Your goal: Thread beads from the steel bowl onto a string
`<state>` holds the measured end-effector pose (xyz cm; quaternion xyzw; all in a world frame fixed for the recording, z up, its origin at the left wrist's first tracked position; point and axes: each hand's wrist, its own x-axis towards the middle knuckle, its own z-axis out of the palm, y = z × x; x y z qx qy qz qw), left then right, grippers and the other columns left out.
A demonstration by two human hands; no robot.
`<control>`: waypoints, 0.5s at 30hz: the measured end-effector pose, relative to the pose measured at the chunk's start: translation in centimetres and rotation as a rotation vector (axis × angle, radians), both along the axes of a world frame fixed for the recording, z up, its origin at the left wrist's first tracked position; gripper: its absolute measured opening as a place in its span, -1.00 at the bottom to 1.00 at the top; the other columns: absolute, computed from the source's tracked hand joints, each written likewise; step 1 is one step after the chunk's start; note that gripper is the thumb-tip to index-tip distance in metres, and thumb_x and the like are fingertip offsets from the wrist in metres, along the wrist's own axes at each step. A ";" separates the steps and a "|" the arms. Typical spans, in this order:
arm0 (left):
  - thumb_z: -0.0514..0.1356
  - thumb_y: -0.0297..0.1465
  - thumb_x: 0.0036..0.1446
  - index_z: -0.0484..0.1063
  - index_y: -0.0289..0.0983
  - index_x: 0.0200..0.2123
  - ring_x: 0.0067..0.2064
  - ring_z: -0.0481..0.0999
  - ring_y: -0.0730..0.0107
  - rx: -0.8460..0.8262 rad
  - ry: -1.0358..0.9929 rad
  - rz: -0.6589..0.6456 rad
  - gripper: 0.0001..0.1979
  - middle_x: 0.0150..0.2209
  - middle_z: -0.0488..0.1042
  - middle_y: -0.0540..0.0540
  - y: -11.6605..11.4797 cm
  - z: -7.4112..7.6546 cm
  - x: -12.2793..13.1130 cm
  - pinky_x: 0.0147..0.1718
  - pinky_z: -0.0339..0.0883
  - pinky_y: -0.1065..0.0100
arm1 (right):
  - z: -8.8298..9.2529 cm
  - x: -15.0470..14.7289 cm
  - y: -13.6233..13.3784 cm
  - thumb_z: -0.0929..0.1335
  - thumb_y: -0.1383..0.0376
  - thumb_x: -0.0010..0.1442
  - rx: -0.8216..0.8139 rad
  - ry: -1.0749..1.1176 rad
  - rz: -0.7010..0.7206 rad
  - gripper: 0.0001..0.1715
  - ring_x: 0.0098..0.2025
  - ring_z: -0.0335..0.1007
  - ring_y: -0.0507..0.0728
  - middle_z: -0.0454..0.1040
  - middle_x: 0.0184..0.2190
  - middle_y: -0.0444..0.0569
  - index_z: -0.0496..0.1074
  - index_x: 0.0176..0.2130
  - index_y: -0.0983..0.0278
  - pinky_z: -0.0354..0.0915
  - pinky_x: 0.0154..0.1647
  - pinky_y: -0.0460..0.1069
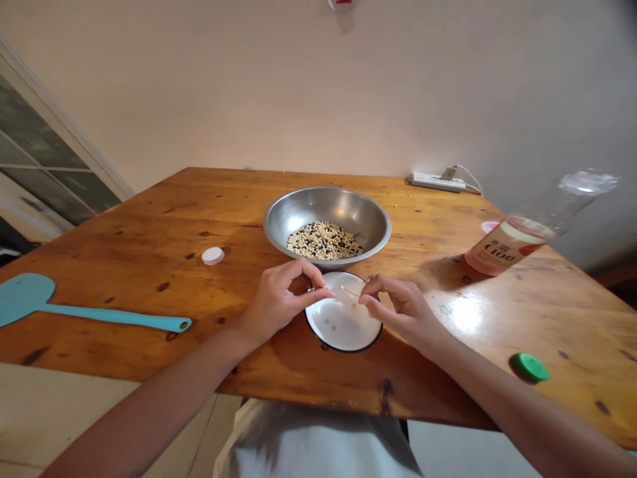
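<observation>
Two bare forearms reach over the near edge of the wooden surface (149,219) to a small white plate (343,335). Above it, the right hand (398,305) pinches a thin stick (350,291). The left hand (276,299) presses thumb and forefinger together at the stick's free end; what they hold is too small to tell. Loose beans dot the plate, just before the steel bowl (279,222) of mixed beans. This looks like fine fingertip work, and the next move calls for steady tips.

- left hand (279,302), right hand (403,309): two hands, at nine and three o'clock of the plate
- white plate (343,335): one
- thin stick (351,291): one
- steel bowl (368,216): one, twelve o'clock
- beans (326,240): too many to count
- caps: three, namely white cap (213,255) at ten o'clock, pink cap (488,226) at two, green cap (529,367) at four
- bottle (507,247): one, two o'clock
- teal swatter (99,313): one, nine o'clock
- power strip (436,180): one, one o'clock
</observation>
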<state>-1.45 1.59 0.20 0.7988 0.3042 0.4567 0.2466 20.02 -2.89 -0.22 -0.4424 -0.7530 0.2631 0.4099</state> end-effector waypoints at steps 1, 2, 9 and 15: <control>0.33 -0.29 -0.03 0.39 -0.28 -0.46 -0.42 0.47 0.50 0.000 0.004 -0.002 -0.78 -0.47 0.50 0.02 0.0 0.0 0.0 -0.38 0.31 0.49 | 0.0 0.0 0.0 0.29 0.31 0.18 -0.002 -0.004 -0.002 -0.83 -0.49 0.27 0.01 0.38 -0.55 -0.13 0.34 -0.45 0.26 0.18 -0.45 -0.09; 0.33 -0.29 -0.02 0.39 -0.28 -0.46 -0.42 0.47 0.49 0.002 0.007 -0.005 -0.78 -0.47 0.49 0.02 0.0 0.0 0.0 -0.38 0.31 0.49 | 0.0 0.0 0.0 0.29 0.31 0.19 -0.004 -0.007 -0.003 -0.83 -0.49 0.28 0.02 0.38 -0.55 -0.13 0.34 -0.45 0.26 0.18 -0.45 -0.09; 0.33 -0.32 -0.02 0.38 -0.29 -0.45 -0.42 0.47 0.52 0.022 0.026 -0.017 -0.80 -0.46 0.49 0.04 0.0 0.0 -0.1 -0.37 0.30 0.52 | 0.0 0.0 -0.1 0.30 0.30 0.20 0.023 -0.026 0.018 -0.82 -0.46 0.29 0.03 0.39 -0.53 -0.12 0.34 -0.45 0.26 0.18 -0.42 -0.09; 0.32 -0.35 0.00 0.42 -0.29 -0.41 -0.39 0.48 0.53 0.048 0.069 -0.039 -0.85 -0.43 0.51 0.03 0.0 0.3 0.1 -0.34 0.32 0.53 | 0.0 0.0 0.0 0.29 0.27 0.22 0.043 -0.055 0.021 -0.81 -0.46 0.28 0.04 0.39 -0.53 -0.12 0.35 -0.43 0.26 0.18 -0.41 -0.07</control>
